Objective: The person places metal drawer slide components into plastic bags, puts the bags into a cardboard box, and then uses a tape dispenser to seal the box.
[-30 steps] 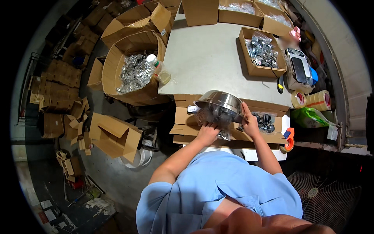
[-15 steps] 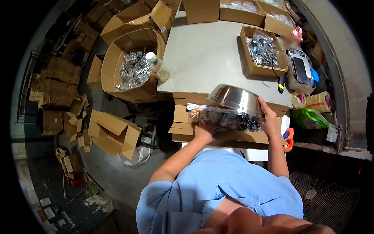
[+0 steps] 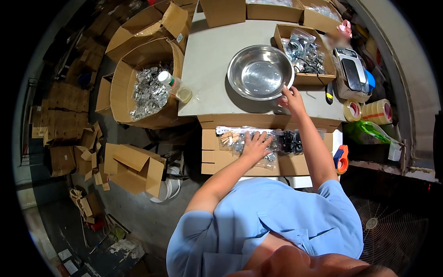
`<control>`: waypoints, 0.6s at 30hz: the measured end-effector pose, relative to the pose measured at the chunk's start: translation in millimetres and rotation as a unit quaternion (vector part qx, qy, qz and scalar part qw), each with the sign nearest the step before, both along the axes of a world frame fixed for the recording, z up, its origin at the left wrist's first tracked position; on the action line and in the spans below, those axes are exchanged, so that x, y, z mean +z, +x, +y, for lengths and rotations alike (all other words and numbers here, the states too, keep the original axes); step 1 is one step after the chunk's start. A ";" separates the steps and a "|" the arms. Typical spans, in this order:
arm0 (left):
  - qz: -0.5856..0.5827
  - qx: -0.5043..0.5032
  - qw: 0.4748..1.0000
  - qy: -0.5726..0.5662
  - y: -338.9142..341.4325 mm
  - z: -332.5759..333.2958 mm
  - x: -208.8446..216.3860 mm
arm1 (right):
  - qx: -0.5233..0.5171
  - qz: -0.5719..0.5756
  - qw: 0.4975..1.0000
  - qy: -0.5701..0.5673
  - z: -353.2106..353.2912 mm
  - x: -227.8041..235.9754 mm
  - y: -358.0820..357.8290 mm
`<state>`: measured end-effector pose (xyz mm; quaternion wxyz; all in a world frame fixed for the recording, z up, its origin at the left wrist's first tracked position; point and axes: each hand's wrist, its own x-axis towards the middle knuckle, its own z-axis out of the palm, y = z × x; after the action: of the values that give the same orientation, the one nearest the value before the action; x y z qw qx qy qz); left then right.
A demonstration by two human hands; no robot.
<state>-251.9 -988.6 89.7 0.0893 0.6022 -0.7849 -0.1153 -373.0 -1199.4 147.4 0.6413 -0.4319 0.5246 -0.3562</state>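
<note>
Head view: my right hand [image 3: 291, 98] pinched the steel bowl [image 3: 261, 72] at its near rim on the table [image 3: 207, 60]; my left hand [image 3: 255, 144] lay flat, fingers spread, on plastic bags [image 3: 240, 138] below the bowl. Steadying them seemed wise.

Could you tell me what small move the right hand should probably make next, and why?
Probably let go of the steel bowl. It sits flat and empty on the grey table, and the right hand only touches its near rim. The left hand rests on the clear bags of parts, where a second hand may help.
</note>
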 end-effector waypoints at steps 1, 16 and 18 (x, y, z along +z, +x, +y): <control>-0.037 -0.005 0.999 0.016 -3.4 -5.0 -8.5 | -0.009 0.006 1.000 -0.016 -1.4 -14.8 -15.2; -0.014 0.004 0.994 0.109 -9.9 -1.2 11.5 | 0.196 0.508 0.745 -0.385 86.9 -19.5 -99.4; -0.014 -0.086 0.981 0.174 -0.9 11.5 26.3 | 0.223 0.544 0.719 -0.370 90.6 -18.4 -103.1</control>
<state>-252.9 -977.1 116.0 -0.0384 0.5407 -0.8026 -0.2491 -476.2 -1108.8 129.0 0.0954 -0.8590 0.4979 -0.0719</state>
